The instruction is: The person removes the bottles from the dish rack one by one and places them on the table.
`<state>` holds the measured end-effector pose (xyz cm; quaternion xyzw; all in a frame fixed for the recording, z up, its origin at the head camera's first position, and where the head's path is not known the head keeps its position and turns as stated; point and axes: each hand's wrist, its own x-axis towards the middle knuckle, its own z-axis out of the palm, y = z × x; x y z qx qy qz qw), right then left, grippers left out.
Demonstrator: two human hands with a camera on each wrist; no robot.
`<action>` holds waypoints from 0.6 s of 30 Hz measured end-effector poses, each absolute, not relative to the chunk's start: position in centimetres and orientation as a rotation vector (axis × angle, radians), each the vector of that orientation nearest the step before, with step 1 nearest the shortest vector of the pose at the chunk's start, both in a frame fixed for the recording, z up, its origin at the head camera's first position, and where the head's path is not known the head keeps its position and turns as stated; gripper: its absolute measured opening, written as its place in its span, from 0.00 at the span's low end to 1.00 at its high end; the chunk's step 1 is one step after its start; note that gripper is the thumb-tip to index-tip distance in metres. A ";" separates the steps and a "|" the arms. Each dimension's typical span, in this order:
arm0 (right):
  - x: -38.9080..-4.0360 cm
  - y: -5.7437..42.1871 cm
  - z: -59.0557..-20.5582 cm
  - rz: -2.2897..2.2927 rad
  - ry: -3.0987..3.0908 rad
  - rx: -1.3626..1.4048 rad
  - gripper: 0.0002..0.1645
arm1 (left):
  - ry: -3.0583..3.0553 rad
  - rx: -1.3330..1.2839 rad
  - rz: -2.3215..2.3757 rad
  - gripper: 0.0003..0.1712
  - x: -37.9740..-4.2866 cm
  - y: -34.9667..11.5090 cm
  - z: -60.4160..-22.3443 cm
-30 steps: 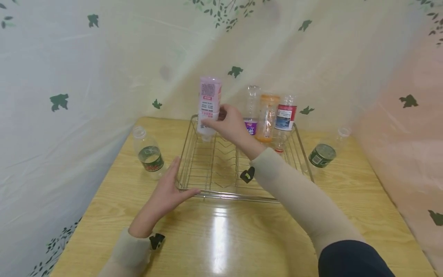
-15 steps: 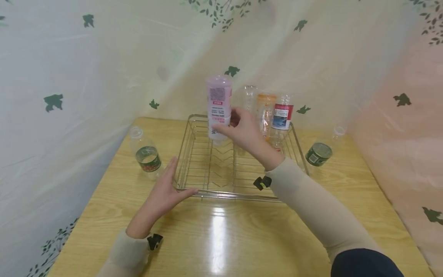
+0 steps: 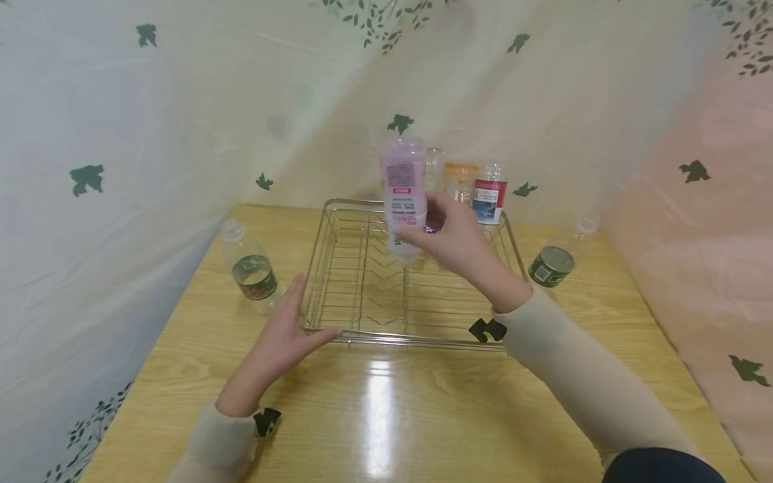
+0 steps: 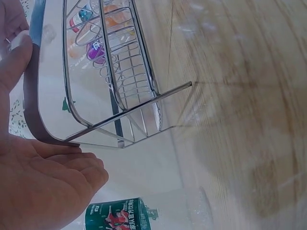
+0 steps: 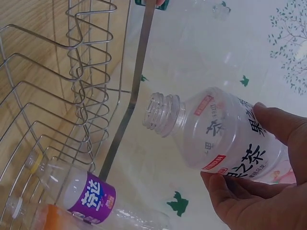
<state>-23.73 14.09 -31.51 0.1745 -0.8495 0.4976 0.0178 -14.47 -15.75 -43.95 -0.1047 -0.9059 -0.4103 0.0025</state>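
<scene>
My right hand [image 3: 468, 245] grips a clear plastic bottle with a pink and white label [image 3: 402, 181] between thumb and fingers. Held upside down above the wire dish rack [image 3: 392, 339], the bottle has its uncapped neck pointing down. In the right wrist view, the bottle [image 5: 230, 136] shows a bare threaded mouth. My left hand [image 3: 279, 345] rests at the rack's near left corner, fingers and thumb spread along its rim. Several bottles stand inverted at the rack's back right: one with a purple label [image 5: 93, 199], an orange one [image 3: 461, 176] and a red-labelled one [image 3: 489, 194].
A green-labelled empty bottle [image 3: 253, 275] stands on the wooden table [image 3: 326, 416] left of the rack, and a similar green-labelled bottle [image 3: 552, 265] stands to its right. A leaf-patterned curtain [image 3: 241, 100] borders the table behind and at the sides.
My right hand has carried the pink-labelled bottle to the right and slightly nearer, over the rack's middle. The left hand has stayed at the rack corner.
</scene>
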 end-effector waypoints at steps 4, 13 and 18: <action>-23.1 14.9 -31.6 1.483 -2.665 0.564 0.35 | -2.853 -0.331 -1.278 0.73 -14.4 -15.7 -43.7; -21.3 16.7 -31.6 1.398 -2.724 0.573 0.38 | -2.895 -0.301 -1.258 0.74 -14.1 -15.6 -43.4; -20.5 17.2 -31.2 1.371 -2.744 0.631 0.40 | -2.905 -0.303 -1.245 0.72 -14.1 -15.5 -43.0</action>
